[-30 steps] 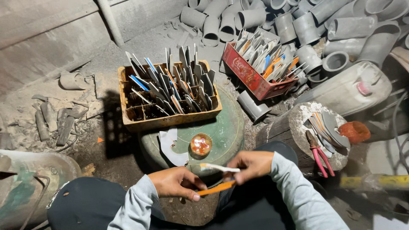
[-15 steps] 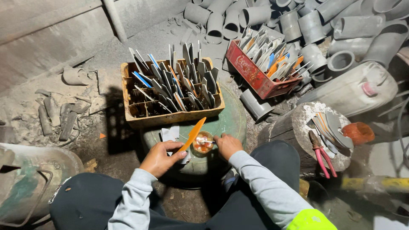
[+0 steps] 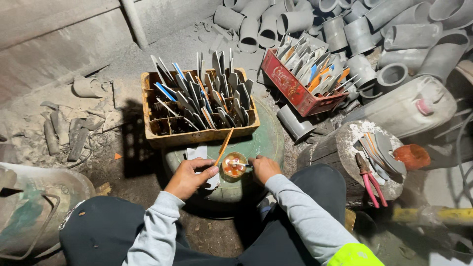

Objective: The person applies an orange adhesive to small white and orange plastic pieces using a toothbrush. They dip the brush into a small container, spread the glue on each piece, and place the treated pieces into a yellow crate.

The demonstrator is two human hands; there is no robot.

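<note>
The left hand [image 3: 189, 178] is closed around an orange stick [image 3: 223, 148] that slants up and away toward the wooden crate [image 3: 197, 135]; under its fingers lies a scrap of white paper [image 3: 198, 153]. The right hand [image 3: 263, 168] is curled beside a small round pot [image 3: 234, 165] with glossy orange contents — whether it grips anything, I cannot tell.

The pot sits between the two hands on a round green surface [image 3: 263, 143]. The wooden crate, packed with upright grey blades, rests on its far edge. Right of it stand a red crate [image 3: 290, 91] of similar blades and a stump [image 3: 345, 148] carrying pink-handled pliers [image 3: 369, 180]. Grey pipe sections [image 3: 345, 29] pile up behind, on a dusty floor.

Half a second ago the stick pointed up from a higher grip; a second ago both hands were drawn in near the body — the stick lay level there, the pot standing farther out.
</note>
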